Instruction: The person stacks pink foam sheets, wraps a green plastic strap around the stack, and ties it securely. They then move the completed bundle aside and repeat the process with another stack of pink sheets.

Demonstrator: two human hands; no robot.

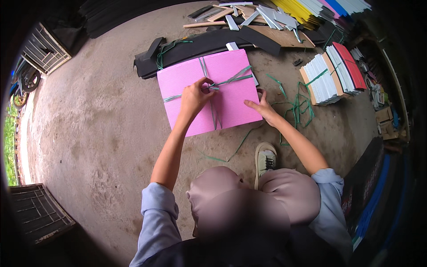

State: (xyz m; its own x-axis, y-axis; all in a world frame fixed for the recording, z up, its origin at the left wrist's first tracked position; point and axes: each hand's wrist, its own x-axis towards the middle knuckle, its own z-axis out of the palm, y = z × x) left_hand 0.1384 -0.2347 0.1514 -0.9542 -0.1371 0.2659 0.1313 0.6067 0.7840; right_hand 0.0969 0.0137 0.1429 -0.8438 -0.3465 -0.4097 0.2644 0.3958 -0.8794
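A bundle with a pink ribbed top sheet (235,104) lies on the floor in front of me. Flat green plastic twine (233,80) crosses it both ways and meets near the middle of the top. My left hand (195,97) is closed on the twine at that crossing, its thumb and fingers pinched together. At the bundle's right edge is my right hand (265,109), thumb on the top sheet and fingers round the side. How thick the bundle is cannot be seen from above.
Loose green twine (299,109) lies tangled on the concrete floor right of the bundle. Beyond it stands a tied stack of white, tan and red sheets (327,75). Black foam strips (200,44) and scattered offcuts (267,18) lie behind. My shoe (265,160) is close by.
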